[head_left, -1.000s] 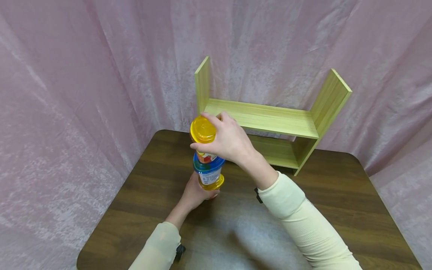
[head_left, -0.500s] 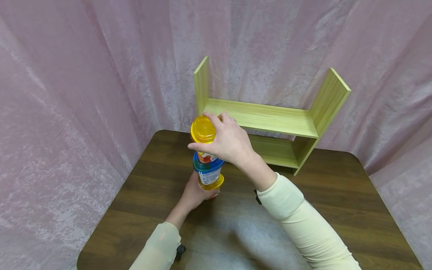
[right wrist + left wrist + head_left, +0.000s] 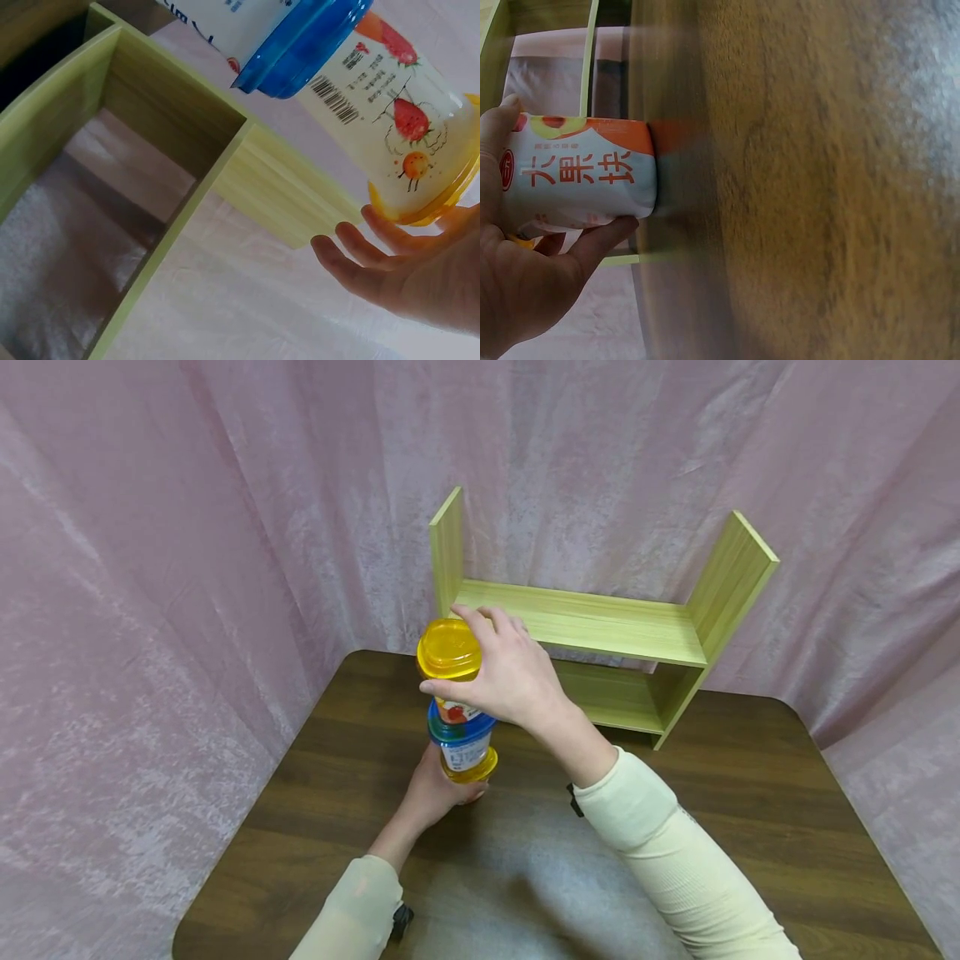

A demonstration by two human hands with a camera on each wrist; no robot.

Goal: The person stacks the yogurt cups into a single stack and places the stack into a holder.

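Three cups stand in one stack near the far edge of the brown desk point(image 3: 315, 793). The left hand point(image 3: 431, 793) grips the bottom cup point(image 3: 581, 184), with thumb and fingers curled around its white and orange label, and the cup's base rests on the desk. Above it sits the cup with the blue lid point(image 3: 462, 737). The right hand point(image 3: 510, 677) touches the top cup with the yellow lid point(image 3: 448, 653) from the side; its fingers are spread and only lightly bent around the lid. Behind the stack, a green wooden shelf point(image 3: 600, 627) stands before a pink curtain point(image 3: 187, 527).
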